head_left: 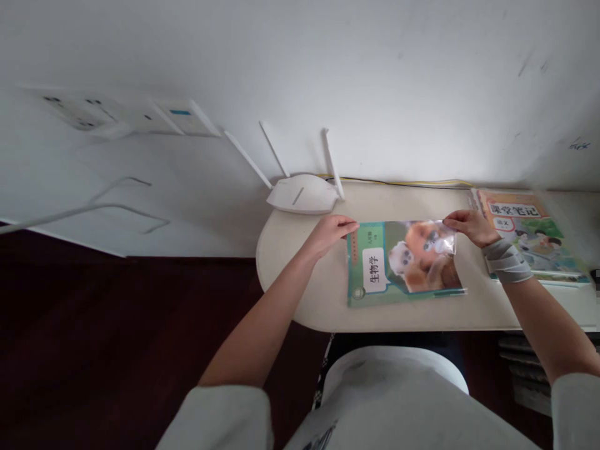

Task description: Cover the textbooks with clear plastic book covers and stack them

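A green biology textbook (398,262) with a photo of monkeys on its front lies turned sideways near the rounded end of the table. Its cover is glossy, with clear plastic reaching past the edge at the lower right. My left hand (330,234) pinches the book's upper left corner between thumb and fingers. At the upper right corner, my right hand (472,226) grips the book the same way; a pale wrap goes round that wrist. Fingertips under the cover are hidden.
A white router (304,194) with three antennas stands behind the book, against the wall. Right of my right hand lies a stack of books (539,234). Yellow and black cables (398,182) run along the back of the cream table (300,269). Wall sockets (185,117) are at left.
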The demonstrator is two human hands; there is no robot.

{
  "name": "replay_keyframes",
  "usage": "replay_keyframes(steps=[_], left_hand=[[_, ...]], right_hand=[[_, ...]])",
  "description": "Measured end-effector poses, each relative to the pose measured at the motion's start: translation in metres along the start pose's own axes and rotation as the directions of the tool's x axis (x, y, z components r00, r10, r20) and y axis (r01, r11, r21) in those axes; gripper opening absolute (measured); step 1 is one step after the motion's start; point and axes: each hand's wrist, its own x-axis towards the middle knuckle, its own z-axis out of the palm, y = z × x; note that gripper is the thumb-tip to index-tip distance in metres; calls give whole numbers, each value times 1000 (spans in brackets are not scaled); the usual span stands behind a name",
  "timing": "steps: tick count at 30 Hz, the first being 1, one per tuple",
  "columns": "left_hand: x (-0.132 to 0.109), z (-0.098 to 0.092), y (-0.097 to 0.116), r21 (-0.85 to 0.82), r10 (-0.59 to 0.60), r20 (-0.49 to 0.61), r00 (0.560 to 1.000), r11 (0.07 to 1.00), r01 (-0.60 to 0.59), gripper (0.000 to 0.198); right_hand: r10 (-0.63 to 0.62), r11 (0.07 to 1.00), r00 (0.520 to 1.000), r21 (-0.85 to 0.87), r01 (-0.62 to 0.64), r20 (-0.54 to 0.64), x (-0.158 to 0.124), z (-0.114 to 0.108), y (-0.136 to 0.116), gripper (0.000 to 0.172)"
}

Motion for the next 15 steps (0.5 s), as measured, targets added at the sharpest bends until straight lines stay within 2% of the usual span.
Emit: replay_keyframes(steps=[3, 5, 6, 8, 10, 12, 15], left_hand=[[0, 0, 6, 68, 91, -20, 996, 994, -89, 28], [2, 2, 4, 100, 73, -17, 997, 992, -71, 32], [5, 4, 2, 137, 42, -14, 999, 990, -40, 34], [11, 9, -5, 264, -20, -22, 1000, 964, 25, 37], [19, 13, -11, 403, -45, -37, 998, 913, 56, 34], [24, 15, -14, 515, -41, -57, 998, 855, 65, 32], [26, 20, -8, 654, 25, -85, 996, 756, 37, 18]], right_hand=[[-17, 1000, 1000, 19, 17, 13, 0, -1, -4, 42], [-11, 999, 1000, 48, 10, 20, 3, 2, -3, 43], [8, 1000, 1000, 15, -9, 11, 5, 5, -1, 43], [63, 969, 998, -237, -66, -23, 12, 12, 3, 43], [105, 831, 992, -542, -129, -74, 20, 19, 7, 40], [86, 689, 988, -709, -150, -126, 25, 25, 8, 32], [-97, 540, 987, -840, -55, -127, 25, 36, 3, 31]])
